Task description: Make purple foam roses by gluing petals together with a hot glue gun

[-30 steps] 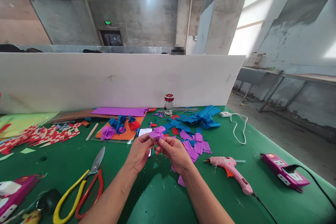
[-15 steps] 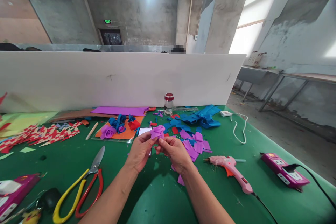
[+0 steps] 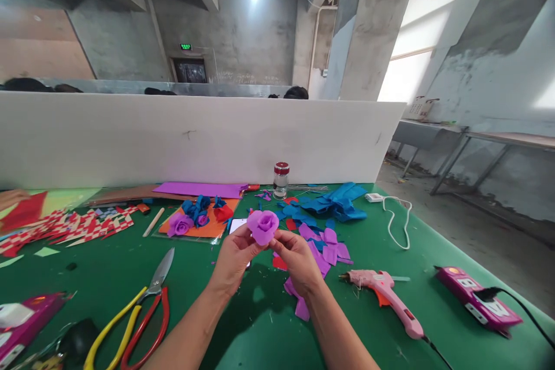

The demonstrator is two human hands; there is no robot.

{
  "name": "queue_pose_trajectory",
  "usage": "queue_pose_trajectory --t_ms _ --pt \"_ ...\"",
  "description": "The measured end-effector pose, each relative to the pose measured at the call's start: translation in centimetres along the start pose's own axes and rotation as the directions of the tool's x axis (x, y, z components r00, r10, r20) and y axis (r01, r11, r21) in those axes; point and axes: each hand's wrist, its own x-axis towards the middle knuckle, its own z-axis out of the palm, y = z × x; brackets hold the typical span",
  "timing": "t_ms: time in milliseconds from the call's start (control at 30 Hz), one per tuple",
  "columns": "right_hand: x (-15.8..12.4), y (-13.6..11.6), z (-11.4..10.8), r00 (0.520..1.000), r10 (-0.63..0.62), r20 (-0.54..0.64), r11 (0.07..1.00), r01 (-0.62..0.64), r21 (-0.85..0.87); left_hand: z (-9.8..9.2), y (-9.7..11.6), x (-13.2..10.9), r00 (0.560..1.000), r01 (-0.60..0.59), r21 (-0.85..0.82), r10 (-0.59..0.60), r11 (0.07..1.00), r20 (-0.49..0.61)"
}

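Note:
A purple crepe-paper rose [image 3: 262, 226] is held up over the middle of the table, its open face turned toward me. My left hand [image 3: 236, 254] grips it from the left, with thumb and fingers closed at its base. From the right, my right hand [image 3: 297, 257] pinches the rose's lower edge. Cut purple paper petals [image 3: 330, 245] lie just beyond and beside my right hand. A white phone [image 3: 236, 224] is partly hidden behind my left hand. The pink glue gun [image 3: 384, 288] lies to the right of my right forearm.
Scissors [image 3: 150, 300] lie at left. Finished flowers [image 3: 191, 214] rest on an orange sheet [image 3: 173, 228]. A red-lidded jar [image 3: 281, 180] stands before the white board [image 3: 225, 139]. Blue crepe paper [image 3: 336, 202], a white cable [image 3: 396, 219] and a purple power strip [image 3: 479, 298] are to the right. Another person's hand [image 3: 13, 199] is at far left.
The rose has been turned so its spiral face now points toward me. At far left a person's hand and a red sheet have come into view. The camera view has tilted up slightly.

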Motion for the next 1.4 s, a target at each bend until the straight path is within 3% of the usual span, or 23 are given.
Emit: queue_pose_trajectory --t_ms 267,500,700,900,1133,1400 --pt "-0.1 -0.6 0.5 0.993 0.035 -0.116 0.999 -0.038 -0.028 -0.7 -0.7 0.6 0.999 0.025 0.081 -0.022 0.996 -0.043" --pt "0.1 -0.7 0.8 0.983 0.089 -0.161 0.995 -0.094 -0.026 -0.3 -1.0 0.9 0.986 0.113 -0.025 -0.115 0.993 -0.119" --pt "0.3 -0.3 0.7 0.984 0.053 -0.169 0.995 -0.065 -0.069 0.2 -0.6 0.7 0.981 0.162 -0.07 -0.168 0.984 -0.093" --pt "0.2 -1.1 0.6 0.955 -0.016 -0.295 0.987 -0.032 -0.159 -0.1 -0.6 1.0 0.968 0.143 -0.047 -0.15 0.989 -0.201" --pt "0.2 -0.4 1.1 0.979 -0.025 -0.202 0.999 0.032 0.029 -0.3 -1.0 1.2 0.971 0.143 -0.049 -0.15 0.988 -0.187" --pt "0.4 0.4 1.2 0.967 -0.108 -0.23 0.992 0.089 -0.091 -0.7 -1.6 1.0 0.982 0.125 0.031 -0.119 0.992 -0.148"
